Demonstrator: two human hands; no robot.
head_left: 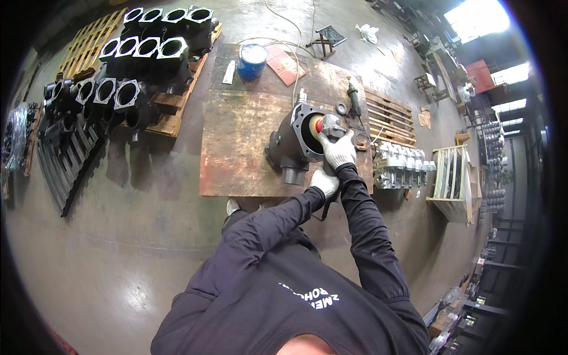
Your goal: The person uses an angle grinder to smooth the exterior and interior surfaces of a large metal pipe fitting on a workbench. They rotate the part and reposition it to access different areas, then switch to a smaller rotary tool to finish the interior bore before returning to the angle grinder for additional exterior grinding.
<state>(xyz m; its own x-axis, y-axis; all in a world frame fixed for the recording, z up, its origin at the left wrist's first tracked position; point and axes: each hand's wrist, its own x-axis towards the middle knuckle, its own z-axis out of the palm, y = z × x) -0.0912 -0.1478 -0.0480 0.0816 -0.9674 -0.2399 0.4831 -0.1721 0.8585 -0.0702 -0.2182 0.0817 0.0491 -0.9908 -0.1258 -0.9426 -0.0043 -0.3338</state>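
A black cast housing (294, 142) with a wide round bore stands near the right edge of a rusty, scuffed steel plate (236, 148) that lies flat on the floor. A grey power tool (331, 126) with a red and pale disc reaches into the bore. The right hand (338, 151), in a white glove, is clenched around the tool's body. The left hand (324, 181), also gloved, sits just below the housing on its near right side; whether it grips anything cannot be told.

At the far end of the plate stand a blue can (252, 61) and a reddish flat piece (284, 64), with a cable looping past them. To the left, rows of black castings (148, 53) rest on wooden pallets (89, 41). To the right lie silvery metal parts (402, 165) beside a wooden crate (452, 180). The concrete floor (118, 236) is grey, glossy and stained, and bright windows glare at the far right of the workshop.
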